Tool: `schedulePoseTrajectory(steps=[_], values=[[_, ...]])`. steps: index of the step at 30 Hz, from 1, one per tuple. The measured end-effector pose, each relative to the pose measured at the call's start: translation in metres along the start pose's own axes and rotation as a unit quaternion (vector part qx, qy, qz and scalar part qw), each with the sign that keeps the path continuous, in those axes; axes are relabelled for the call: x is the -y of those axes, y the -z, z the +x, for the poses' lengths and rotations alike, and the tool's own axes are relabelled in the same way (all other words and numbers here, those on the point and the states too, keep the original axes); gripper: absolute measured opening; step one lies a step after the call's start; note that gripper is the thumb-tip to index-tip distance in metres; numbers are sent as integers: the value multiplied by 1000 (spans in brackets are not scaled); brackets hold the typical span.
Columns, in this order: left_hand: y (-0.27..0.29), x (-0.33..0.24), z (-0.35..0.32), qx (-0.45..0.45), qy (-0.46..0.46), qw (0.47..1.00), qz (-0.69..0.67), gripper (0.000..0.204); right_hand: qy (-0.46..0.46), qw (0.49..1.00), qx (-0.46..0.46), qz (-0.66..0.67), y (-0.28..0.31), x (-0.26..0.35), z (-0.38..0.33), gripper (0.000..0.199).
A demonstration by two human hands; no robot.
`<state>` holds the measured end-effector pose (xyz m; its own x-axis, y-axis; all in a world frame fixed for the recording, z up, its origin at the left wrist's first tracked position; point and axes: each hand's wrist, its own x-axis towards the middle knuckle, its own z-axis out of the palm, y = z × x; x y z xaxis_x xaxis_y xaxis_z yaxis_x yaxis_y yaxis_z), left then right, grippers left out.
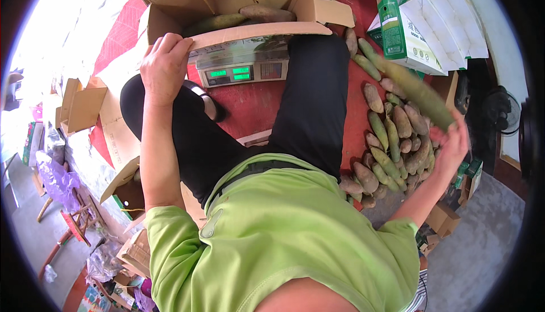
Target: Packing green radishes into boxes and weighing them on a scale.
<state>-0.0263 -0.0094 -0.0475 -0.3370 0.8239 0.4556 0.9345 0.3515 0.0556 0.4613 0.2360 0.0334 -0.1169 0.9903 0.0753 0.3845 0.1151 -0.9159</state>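
My left hand (163, 65) is closed over the near edge of an open cardboard box (258, 30), fingers hooked on its rim. A few long green and brownish radishes lie inside the box. The box rests on a digital scale (272, 71) with lit green displays, between my knees. Out to the right, my right hand (452, 142) holds a long green radish (420, 95) by its lower end, tilted up and to the left. Both are blurred by motion. Below the held radish spreads a pile of green and reddish-brown radishes (400, 125).
Green and white cartons (400, 34) stand at the far right. An open brown box (83, 105) and another box (126, 187) lie on the left, near a purple plastic bag (58, 181) and a small red stool (75, 226). Red cloth (241, 108) covers the ground ahead.
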Motion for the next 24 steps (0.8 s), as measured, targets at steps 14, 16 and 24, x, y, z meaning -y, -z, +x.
schedulePoseTrajectory(steps=[14, 16, 24], values=[[4, 0, 4, -5, -12, 1000, -15, 13, -1, 907, 390, 160, -327, 101, 47, 31], [4, 3, 3, -4, -12, 1000, -8, 13, 0, 897, 425, 117, -356, 101, 42, 31], [3, 4, 4, -56, -18, 998, 5, 33, 273, 930, 239, -62, -318, 86, 64, 24]])
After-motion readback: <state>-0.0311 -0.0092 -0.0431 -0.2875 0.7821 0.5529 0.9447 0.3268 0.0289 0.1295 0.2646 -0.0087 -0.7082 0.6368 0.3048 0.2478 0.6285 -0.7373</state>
